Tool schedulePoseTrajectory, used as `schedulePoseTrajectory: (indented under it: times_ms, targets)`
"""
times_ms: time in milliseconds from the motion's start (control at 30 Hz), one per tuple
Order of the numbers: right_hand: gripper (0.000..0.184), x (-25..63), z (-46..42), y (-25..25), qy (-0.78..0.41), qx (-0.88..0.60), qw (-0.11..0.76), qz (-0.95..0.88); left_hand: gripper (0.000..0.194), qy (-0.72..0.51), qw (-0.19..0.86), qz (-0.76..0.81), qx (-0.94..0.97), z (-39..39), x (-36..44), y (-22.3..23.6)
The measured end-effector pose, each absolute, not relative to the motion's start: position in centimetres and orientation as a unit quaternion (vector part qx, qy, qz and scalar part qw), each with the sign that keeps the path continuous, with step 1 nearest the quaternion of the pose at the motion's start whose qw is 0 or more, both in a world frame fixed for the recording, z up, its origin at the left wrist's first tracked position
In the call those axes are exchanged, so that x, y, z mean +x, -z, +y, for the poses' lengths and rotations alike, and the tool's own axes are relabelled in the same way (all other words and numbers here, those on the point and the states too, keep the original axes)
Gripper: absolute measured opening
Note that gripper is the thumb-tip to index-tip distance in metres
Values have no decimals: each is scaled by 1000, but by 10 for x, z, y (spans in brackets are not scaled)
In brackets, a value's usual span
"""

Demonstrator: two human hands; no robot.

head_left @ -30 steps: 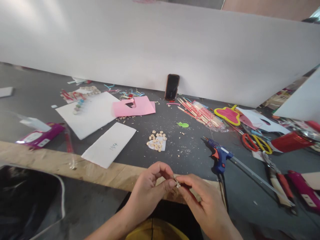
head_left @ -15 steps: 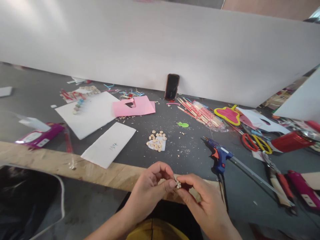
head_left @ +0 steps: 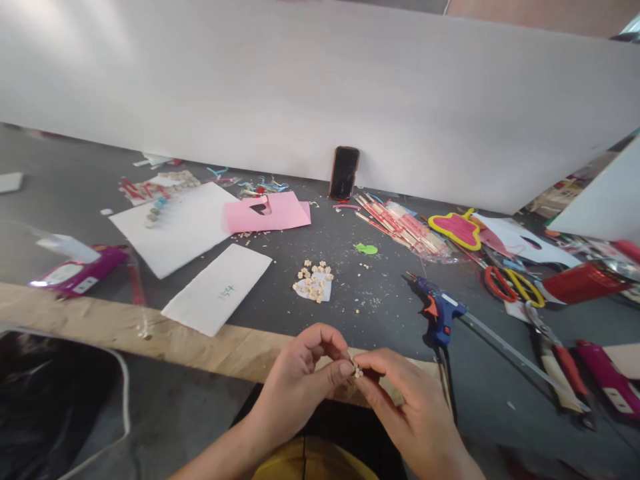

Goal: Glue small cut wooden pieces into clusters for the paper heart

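Observation:
Between my two hands, over the front edge of the table, is a small cream flower-shaped piece (head_left: 357, 371). My left hand (head_left: 313, 370) pinches its left side between thumb and forefinger. From the right, my right hand (head_left: 400, 387) grips the same piece with thumb and fingertip. The fingers partly cover it. Beyond the hands lies a white paper heart (head_left: 325, 291) with several similar little cream flowers (head_left: 313, 280) resting on and around it. Fine crumbs are scattered to its right.
A blue glue gun (head_left: 440, 307) with a clear glue stick lies at right, near scissors (head_left: 515, 287), pliers (head_left: 560, 360) and a red can (head_left: 590, 280). At left are a white card (head_left: 220, 287) and pink paper (head_left: 280, 213). A phone (head_left: 344, 173) leans upright at the back.
The small flower piece has turned slightly between my fingertips. Both hands stay in almost the same place, and the things on the table have not moved.

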State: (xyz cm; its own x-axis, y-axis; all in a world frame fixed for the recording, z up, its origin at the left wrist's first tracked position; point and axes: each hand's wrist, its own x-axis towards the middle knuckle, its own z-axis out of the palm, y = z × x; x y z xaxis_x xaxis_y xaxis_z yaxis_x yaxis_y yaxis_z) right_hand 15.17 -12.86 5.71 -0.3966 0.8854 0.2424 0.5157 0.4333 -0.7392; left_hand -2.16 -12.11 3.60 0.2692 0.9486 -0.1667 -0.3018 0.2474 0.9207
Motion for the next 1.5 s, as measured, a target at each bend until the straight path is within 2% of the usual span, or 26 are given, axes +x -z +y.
schedulePoseTrajectory:
  times_ms: [267, 433, 667, 733, 833, 933, 1067, 1233, 1500]
  targets:
    - [13, 151, -129, -57, -284, -456, 317, -781, 16, -457, 688, 397, 400, -122, -20, -37]
    - [21, 152, -128, -57, -279, -461, 327, -777, 16, -462, 698, 382, 392, -120, -21, -39]
    - [14, 151, -127, -53, -258, -451, 345, -782, 15, -447, 662, 419, 432, -119, -19, -31]
    - [13, 155, -126, -50, -239, -462, 339, -784, 11, -433, 626, 443, 475, -119, -21, -30]
    - [13, 166, -119, -38, -176, -505, 316, -784, 6, -398, 490, 504, 590, -113, -27, -30]
    - [17, 178, -104, -21, -82, -543, 289, -784, 10, -348, 326, 520, 708, -100, -29, -32]
    - [19, 184, -86, -6, -41, -559, 262, -786, 16, -263, 192, 499, 803, -76, -19, -33]
    - [19, 184, -81, -5, -25, -575, 244, -780, 16, -159, 138, 492, 845, -51, 3, -34]
    - [24, 199, -96, -8, -9, -562, 275, -780, 19, -149, 151, 484, 849, -39, 16, -29]
